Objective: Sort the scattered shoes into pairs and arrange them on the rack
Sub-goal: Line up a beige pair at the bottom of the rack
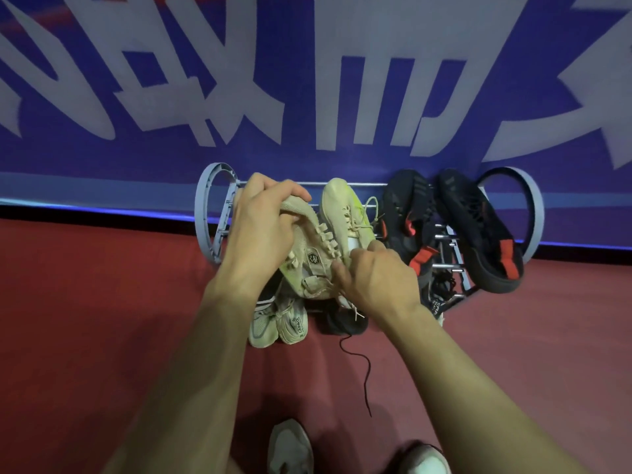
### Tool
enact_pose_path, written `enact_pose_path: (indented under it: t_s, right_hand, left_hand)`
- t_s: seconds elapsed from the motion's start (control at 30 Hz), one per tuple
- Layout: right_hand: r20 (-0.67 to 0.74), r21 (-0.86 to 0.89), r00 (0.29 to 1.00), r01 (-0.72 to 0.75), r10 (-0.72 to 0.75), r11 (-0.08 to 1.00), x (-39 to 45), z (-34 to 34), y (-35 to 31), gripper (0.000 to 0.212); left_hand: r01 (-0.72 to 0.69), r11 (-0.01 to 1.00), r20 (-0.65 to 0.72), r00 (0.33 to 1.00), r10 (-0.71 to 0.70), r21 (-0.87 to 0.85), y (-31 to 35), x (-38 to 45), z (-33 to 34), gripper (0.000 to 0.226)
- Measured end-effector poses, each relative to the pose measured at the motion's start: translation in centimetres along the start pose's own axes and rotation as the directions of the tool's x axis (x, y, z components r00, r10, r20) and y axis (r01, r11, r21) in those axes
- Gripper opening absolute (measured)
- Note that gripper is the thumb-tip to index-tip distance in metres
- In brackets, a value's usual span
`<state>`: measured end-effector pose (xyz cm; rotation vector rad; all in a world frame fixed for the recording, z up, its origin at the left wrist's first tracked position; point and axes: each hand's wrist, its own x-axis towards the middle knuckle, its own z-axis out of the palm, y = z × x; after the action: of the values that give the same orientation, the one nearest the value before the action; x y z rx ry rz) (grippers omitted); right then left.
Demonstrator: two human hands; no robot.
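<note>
A grey shoe rack with round end frames stands against the blue wall. My left hand grips the toe of a beige sneaker over the rack's left part. My right hand holds the heel end of that sneaker, beside a second beige sneaker with yellow-green accents lying on the top rails. Two black sneakers with red tabs rest on the right part of the rack. Lower down, a pale pair and a black shoe sit at the rack's bottom level.
A loose black lace trails from the black shoe across the red floor. My own two feet in light shoes show at the bottom edge. A blue banner with large white characters fills the wall behind.
</note>
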<state>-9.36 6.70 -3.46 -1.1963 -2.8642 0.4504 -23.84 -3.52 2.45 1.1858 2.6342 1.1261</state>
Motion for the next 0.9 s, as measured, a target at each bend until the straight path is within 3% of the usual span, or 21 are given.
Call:
enact_pose_path:
  t_s: [0.1,0.2,0.23,0.3,0.37,0.47,0.53,0.57,0.67,0.73,0.83,0.9]
  right_hand:
    - [-0.01,0.082,0.996,0.094,-0.094,0.992,0.4,0.2,0.3,0.025]
    - [-0.049,0.218,0.998,0.061,-0.051,0.974,0.6,0.0,0.0,0.031]
    - [-0.072,0.252,0.997,0.048,-0.031,0.967,0.7,-0.2,-0.1,0.036]
    - [-0.119,0.303,0.993,0.049,-0.013,0.952,1.1,-0.7,-0.4,0.037]
    - [-0.136,0.303,0.991,0.037,0.005,0.952,1.6,-0.9,-0.8,0.032]
    - [-0.061,0.272,0.996,-0.043,0.062,0.961,2.1,-0.6,-1.4,0.023]
    - [0.031,0.227,0.997,-0.076,0.071,0.971,2.2,-0.2,-1.8,0.021]
    - [0.057,0.203,0.997,-0.065,0.054,0.977,2.1,0.1,-1.8,0.023]
    - [0.048,0.194,0.999,0.01,-0.019,0.981,1.9,0.2,-1.6,0.024]
    - [0.053,0.254,0.998,0.013,-0.027,0.967,1.8,0.4,-1.3,0.024]
    - [0.081,0.254,0.995,0.034,-0.056,0.967,1.9,0.6,-0.7,0.03]
    - [0.055,0.239,0.996,0.05,-0.064,0.97,2.1,0.4,-0.6,0.034]
  left_hand:
    - [-0.045,0.997,-0.069,0.997,0.041,-0.063,0.3,-0.2,0.2,0.035]
    - [-0.07,0.989,-0.211,0.977,0.042,-0.127,0.9,-0.3,0.5,0.056]
    - [-0.032,0.992,-0.191,0.982,0.008,-0.122,0.9,-0.4,0.7,0.073]
    - [0.097,0.995,-0.025,0.995,-0.098,-0.026,0.7,-0.8,1.6,0.102]
    - [0.178,0.976,0.193,0.961,-0.199,0.123,0.1,-1.8,2.6,0.111]
    - [0.158,0.952,0.469,0.841,-0.269,0.263,-1.4,-3.1,4.2,0.105]
    - [0.157,0.94,0.566,0.764,-0.309,0.302,-2.3,-3.6,4.9,0.105]
    - [0.173,0.938,0.564,0.76,-0.322,0.301,-2.6,-3.7,5.0,0.103]
    - [0.229,0.933,0.411,0.85,-0.33,0.277,-3.4,-3.3,5.0,0.068]
    - [0.298,0.903,0.354,0.845,-0.401,0.31,-3.6,-2.9,4.7,0.051]
    - [0.344,0.872,0.409,0.781,-0.472,0.35,-3.4,-2.1,4.0,0.053]
    - [0.351,0.873,0.386,0.794,-0.469,0.339,-3.1,-1.7,3.2,0.056]
